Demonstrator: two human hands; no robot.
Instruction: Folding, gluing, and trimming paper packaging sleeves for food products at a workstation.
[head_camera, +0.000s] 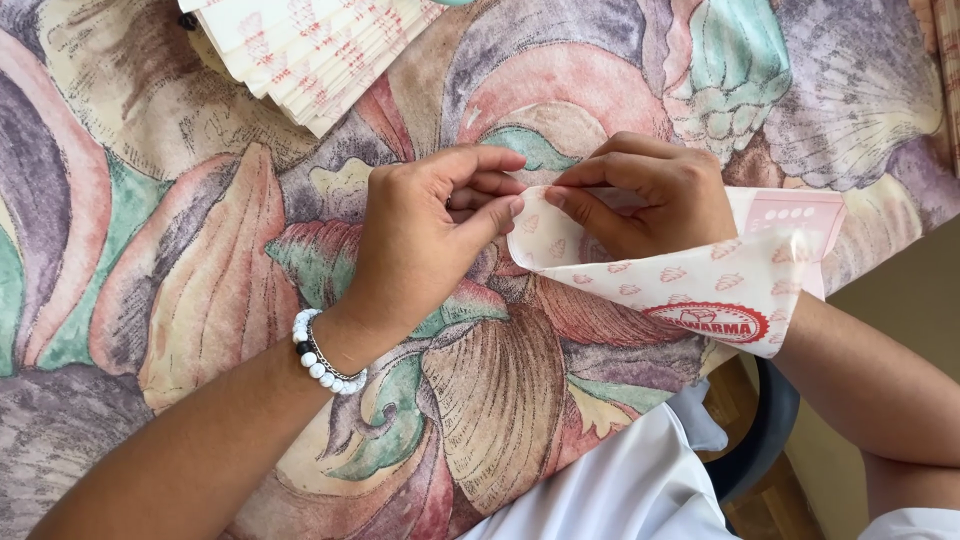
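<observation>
A white paper sheet printed with small red motifs and a red oval emblem lies curled on the table, its near edge folded up over my right wrist. My left hand pinches the sheet's left corner between thumb and forefinger; a white bead bracelet circles that wrist. My right hand rests on the sheet and pinches the same corner from the other side, fingertips almost touching those of the left.
A fanned stack of the same printed paper sheets lies at the top left. The table wears a cloth with large shell and leaf patterns. Its edge runs along the lower right, with a chair below.
</observation>
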